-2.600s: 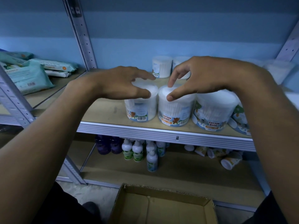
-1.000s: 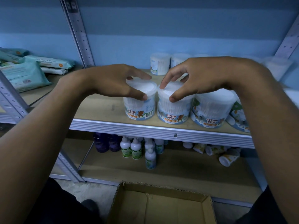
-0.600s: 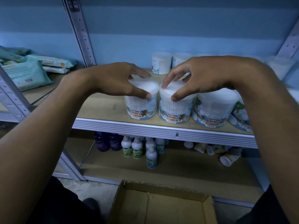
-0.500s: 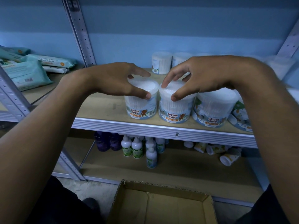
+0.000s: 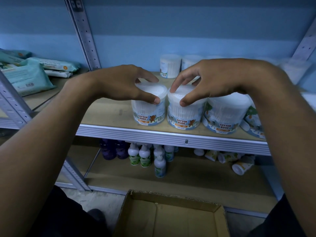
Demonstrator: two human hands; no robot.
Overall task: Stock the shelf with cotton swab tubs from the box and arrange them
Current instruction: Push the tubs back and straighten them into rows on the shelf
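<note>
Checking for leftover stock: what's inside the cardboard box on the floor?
The visible part of the cardboard box shows only its bare brown bottom, no tubs. Its near end runs below the picture's edge, so that part cannot be checked.

Your hands cover the near lid rims of two tubs (image 5: 148, 110), so you can't see how the far fingers sit behind them. The rightmost tub (image 5: 253, 124) is mostly hidden by your right arm. The back-row tubs (image 5: 170, 65) go blurred toward the right. The box (image 5: 171, 216) is cut off by the bottom edge. The wipe packs (image 5: 25, 76) run off the left edge, print unreadable.
</note>
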